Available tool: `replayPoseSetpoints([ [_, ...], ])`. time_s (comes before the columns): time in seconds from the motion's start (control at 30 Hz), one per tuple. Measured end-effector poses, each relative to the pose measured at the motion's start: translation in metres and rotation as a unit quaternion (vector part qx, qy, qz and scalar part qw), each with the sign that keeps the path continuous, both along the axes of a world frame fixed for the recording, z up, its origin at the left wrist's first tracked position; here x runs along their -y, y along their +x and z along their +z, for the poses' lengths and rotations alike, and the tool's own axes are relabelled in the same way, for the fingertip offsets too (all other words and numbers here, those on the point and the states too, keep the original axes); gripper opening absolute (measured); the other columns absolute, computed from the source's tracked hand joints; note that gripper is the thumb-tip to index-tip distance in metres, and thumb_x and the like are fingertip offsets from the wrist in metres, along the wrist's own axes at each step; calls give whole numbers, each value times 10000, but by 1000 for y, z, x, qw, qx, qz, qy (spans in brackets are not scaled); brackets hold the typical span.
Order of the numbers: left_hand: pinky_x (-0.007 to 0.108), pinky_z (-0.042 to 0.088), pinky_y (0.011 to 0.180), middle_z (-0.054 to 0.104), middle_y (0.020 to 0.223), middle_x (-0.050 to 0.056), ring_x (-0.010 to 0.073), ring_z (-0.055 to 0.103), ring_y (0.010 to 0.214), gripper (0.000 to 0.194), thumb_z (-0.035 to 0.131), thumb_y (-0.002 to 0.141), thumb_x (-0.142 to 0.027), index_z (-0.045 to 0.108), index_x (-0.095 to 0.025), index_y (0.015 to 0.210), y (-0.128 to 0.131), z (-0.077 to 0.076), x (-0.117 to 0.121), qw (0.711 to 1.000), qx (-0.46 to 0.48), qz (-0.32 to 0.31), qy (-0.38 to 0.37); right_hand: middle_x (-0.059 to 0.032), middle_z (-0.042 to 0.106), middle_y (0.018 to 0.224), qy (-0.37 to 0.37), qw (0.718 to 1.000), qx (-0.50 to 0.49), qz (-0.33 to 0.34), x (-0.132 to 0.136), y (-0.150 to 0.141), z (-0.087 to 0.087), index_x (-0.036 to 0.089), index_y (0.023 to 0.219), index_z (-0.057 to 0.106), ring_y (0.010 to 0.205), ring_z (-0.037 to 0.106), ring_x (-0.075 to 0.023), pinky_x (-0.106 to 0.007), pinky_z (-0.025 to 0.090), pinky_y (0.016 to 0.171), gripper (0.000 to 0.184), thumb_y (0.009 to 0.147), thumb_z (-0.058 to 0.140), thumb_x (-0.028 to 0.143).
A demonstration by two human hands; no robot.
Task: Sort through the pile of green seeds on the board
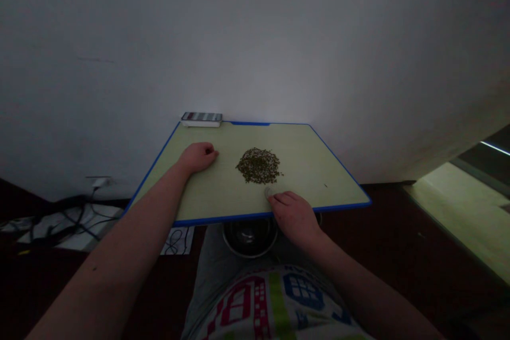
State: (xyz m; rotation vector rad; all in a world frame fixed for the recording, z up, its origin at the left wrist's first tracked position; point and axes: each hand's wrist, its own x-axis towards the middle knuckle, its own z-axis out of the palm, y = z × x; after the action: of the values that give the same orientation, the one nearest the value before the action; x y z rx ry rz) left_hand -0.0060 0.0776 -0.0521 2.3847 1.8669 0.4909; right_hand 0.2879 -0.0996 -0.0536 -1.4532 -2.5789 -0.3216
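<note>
A cream board (pixel 223 191) with a blue rim lies in front of me. Small dark greenish-brown grains, like seeds or dried bits, form a loose pile (pixel 258 166) near its middle. My left hand (pixel 199 156) rests on the board left of the pile, its fingers curled into a loose fist with nothing showing in it. At the near edge, below the pile, my right hand (pixel 292 215) is closed, thumb and fingertips pinching a small pale rounded piece (pixel 268 192) against the board. What exactly this piece is cannot be made out.
A shiny dark bowl (pixel 251 239) sits under the board's near edge, above my lap. A white box with a striped top (pixel 201 119) stands at the far left corner. Behind is a pale wall (pixel 255 37). Cables (pixel 71 220) and a plug lie at the left.
</note>
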Motion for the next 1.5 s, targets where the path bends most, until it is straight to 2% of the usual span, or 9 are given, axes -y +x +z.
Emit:
replayPoseSetpoints([
  [0.2, 284, 368, 571, 638, 691, 58, 179, 544, 641, 385, 403, 761, -508, 627, -195, 735, 0, -1, 0, 1000, 5, 4, 2, -102, 666, 1012, 6, 1000, -23, 9, -10, -6, -2, 141, 1130, 616, 912, 560, -211, -321, 450, 838, 301, 854, 496, 161],
  [0.37, 287, 361, 568, 637, 697, 62, 184, 543, 643, 376, 407, 761, -494, 626, -190, 731, 0, 0, 1, 1000, 9, -3, 5, -97, 678, 1010, -3, 999, -39, -2, -11, 2, 2, 157, 1096, 645, 916, 576, -202, -313, 456, 832, 281, 855, 501, 173],
  [0.57, 289, 346, 569, 633, 700, 62, 178, 526, 637, 374, 412, 752, -506, 614, -193, 717, 0, -1, 0, 1000, 19, 1, 4, -71, 694, 1002, 4, 997, -78, -16, -11, 24, 3, 189, 1050, 678, 899, 594, -188, -308, 471, 826, 270, 873, 475, 198],
  [0.93, 289, 356, 576, 630, 707, 62, 178, 529, 644, 384, 407, 747, -501, 627, -186, 737, 0, -1, 1, 1000, 17, 7, 3, -35, 715, 922, 21, 985, -174, 1, -33, 70, 1, 228, 973, 712, 856, 642, -162, -290, 513, 787, 229, 852, 518, 232],
  [1.17, 285, 355, 565, 633, 703, 58, 175, 531, 636, 382, 412, 755, -497, 633, -186, 742, 0, 1, 1, 1000, 13, 7, -3, -44, 720, 887, 73, 978, -194, 19, -20, 69, -2, 210, 938, 721, 810, 648, -159, -284, 523, 753, 221, 860, 517, 242],
  [1.33, 285, 358, 571, 635, 704, 62, 178, 535, 640, 387, 412, 759, -494, 635, -179, 744, 1, 2, 2, 1000, 9, 8, -2, -37, 717, 931, 50, 980, -188, 37, -20, 66, -6, 219, 966, 710, 842, 640, -154, -284, 509, 793, 228, 863, 507, 215],
  [1.5, 280, 355, 570, 633, 699, 59, 172, 531, 638, 381, 409, 763, -491, 629, -181, 733, 2, 2, 2, 1000, 2, 6, 0, -34, 718, 932, 36, 982, -183, 10, -32, 69, -4, 209, 955, 713, 862, 639, -162, -288, 501, 801, 233, 869, 498, 234],
])
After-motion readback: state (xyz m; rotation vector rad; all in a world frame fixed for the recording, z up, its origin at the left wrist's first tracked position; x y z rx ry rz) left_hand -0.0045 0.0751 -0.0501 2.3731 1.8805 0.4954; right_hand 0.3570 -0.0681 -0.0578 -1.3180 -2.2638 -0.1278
